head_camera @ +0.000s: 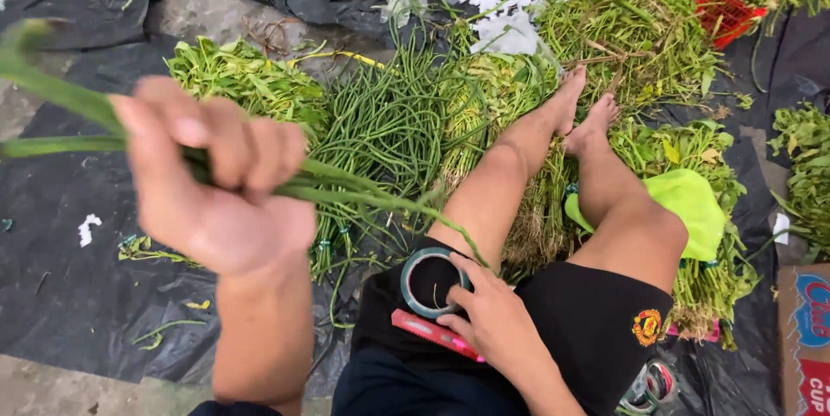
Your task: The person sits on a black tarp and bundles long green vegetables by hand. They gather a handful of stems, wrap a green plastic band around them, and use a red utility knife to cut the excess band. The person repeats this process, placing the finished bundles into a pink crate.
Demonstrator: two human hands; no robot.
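Black plastic sheeting point(69, 234) covers the ground around you, and almost everything lies on it: heaps of leafy greens point(246, 79) at upper left, a big sheaf of long green beans point(385, 118) in the middle, and more bundled greens point(640, 35) spreading to the right beneath your bare legs point(553, 165). A red plastic crate point(722, 9) sits at the top right among the stalks, and a printed cardboard box point(804, 338) pokes in at the lower right edge. Your left hand point(216, 182) is raised close to the camera and closed in a firm fist around a bunch of green stalks point(363, 195); the stems run out of both sides of the fist, blurred leftward toward the frame edge and trailing rightward and down toward your lap. Your right hand point(493, 316) rests on your black shorts with its fingers loosely spread, fingertips touching the edge of a roll of tape point(432, 282) that lies flat on your thigh; it is not gripping anything. A pink cutter point(432, 334) lies just beside that hand, partly under it. The lower tips of the stalks hang just above the tape roll. A lime-green cloth point(692, 204) sits by your right knee, and small white scraps point(88, 227) dot the sheeting.
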